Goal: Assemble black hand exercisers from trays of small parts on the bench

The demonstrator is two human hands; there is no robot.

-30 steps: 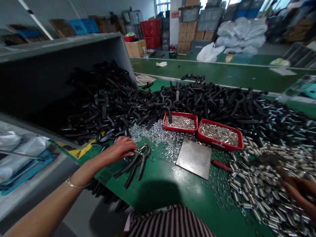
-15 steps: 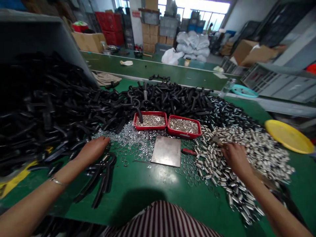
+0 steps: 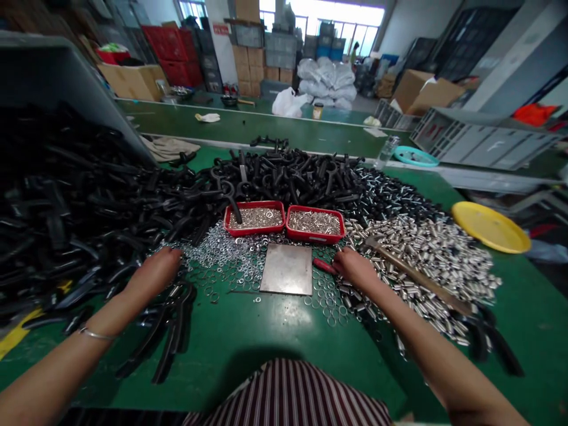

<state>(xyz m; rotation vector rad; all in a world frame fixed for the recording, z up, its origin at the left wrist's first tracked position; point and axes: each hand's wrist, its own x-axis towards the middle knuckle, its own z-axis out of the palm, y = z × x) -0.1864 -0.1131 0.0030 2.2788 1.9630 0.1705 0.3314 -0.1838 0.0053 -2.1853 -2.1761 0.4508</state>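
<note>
My left hand (image 3: 162, 266) is closed at the left edge of the small washers (image 3: 213, 248); what its curled fingers hold is too small to tell. Below it lie black curved handles (image 3: 171, 331) on the green table. My right hand (image 3: 352, 266) is closed at the end of a red-handled tool (image 3: 325, 265), at the left edge of the metal cylinders (image 3: 412, 260); whatever is between its fingers is hidden. Between the hands lies a square metal plate (image 3: 286, 269). Thin rings (image 3: 331, 305) are scattered to its right.
Two red trays (image 3: 254, 229) (image 3: 315, 238) of small parts stand behind the plate. A hammer (image 3: 417, 275) rests across the cylinders. Black parts (image 3: 284, 177) are heaped behind and left, with a grey bin (image 3: 95, 77). A yellow lid (image 3: 490, 228) lies at right.
My right hand has moved left from the hammer on the cylinders to the red-handled tool. My left hand stays by the washers. The whole view has shifted, with the scene further left.
</note>
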